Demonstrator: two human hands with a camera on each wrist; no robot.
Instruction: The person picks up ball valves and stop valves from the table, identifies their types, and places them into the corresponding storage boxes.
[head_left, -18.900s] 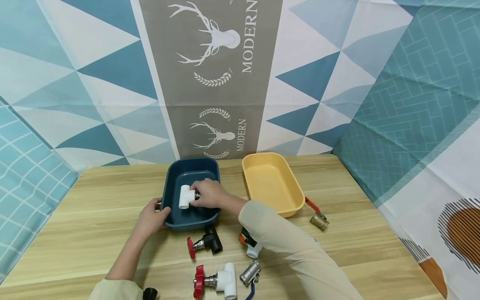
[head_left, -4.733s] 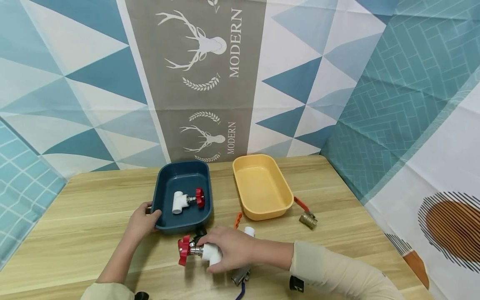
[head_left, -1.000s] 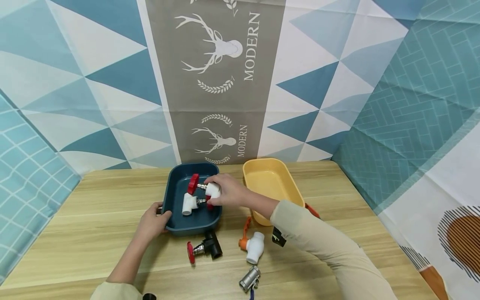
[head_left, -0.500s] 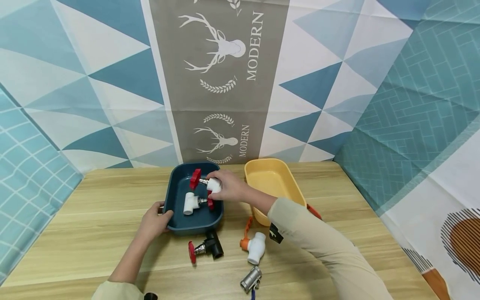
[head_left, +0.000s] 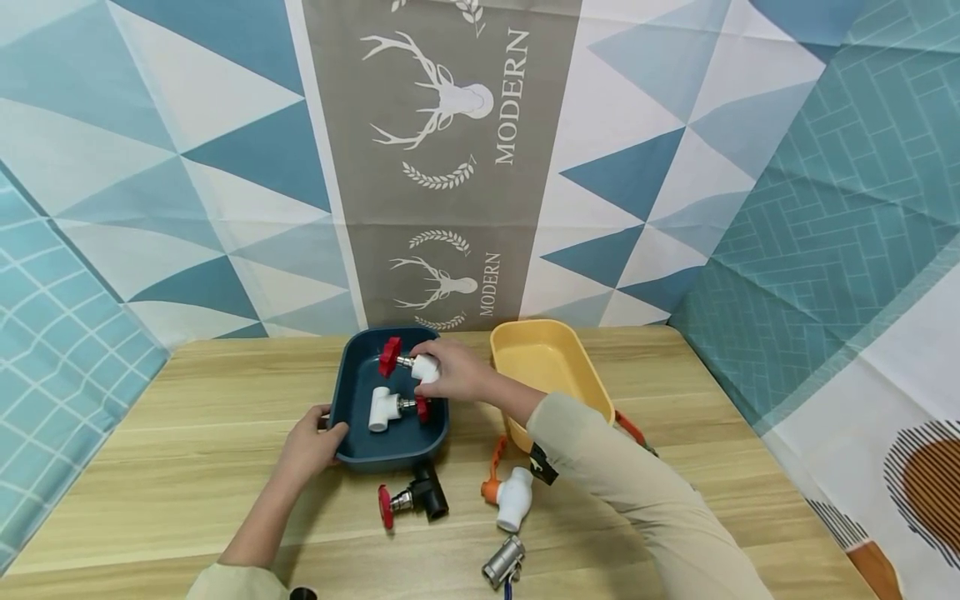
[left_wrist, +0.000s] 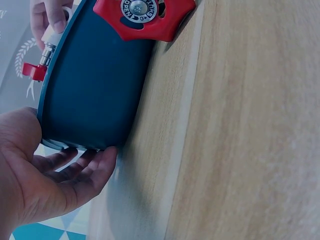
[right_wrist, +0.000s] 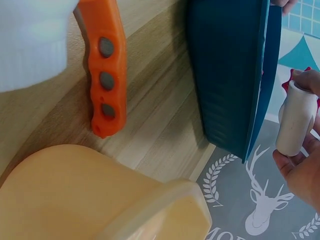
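I find the left hand (head_left: 309, 442) gripping the blue tray (head_left: 382, 462), presumably steadying it; the right hand (head_left: 456, 371) pinches a white valve (head_left: 426, 367) by its body, red wheel (head_left: 390, 357) free.

Staged indoor setting, wood-grain table (head_left: 187, 467), creased deer-print cloth backdrop (head_left: 442, 204)
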